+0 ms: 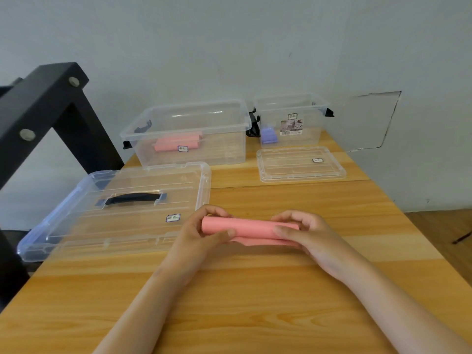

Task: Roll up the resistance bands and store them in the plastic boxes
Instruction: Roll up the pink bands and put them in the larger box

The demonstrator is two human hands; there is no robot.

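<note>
A pink resistance band (pixel 251 228) lies rolled into a tube across the middle of the wooden table, a loose flap trailing under it toward me. My left hand (pixel 204 229) grips its left end, thumb on the near side. My right hand (pixel 301 231) holds its right end, fingers curled over the top. A large clear plastic box (pixel 224 149) stands open at the back with a rolled pink band (pixel 176 142) inside. To its right, a smaller clear box (pixel 314 134) stands open and holds a rolled purple band (pixel 268 136).
The large box's lid (pixel 76 226) with a black handle lies flat at the left, overhanging the table edge. The small lid (pixel 301 163) lies in front of the small box. A black metal frame (pixel 46 103) rises at the left. The table's right edge (pixel 419 231) drops to the floor.
</note>
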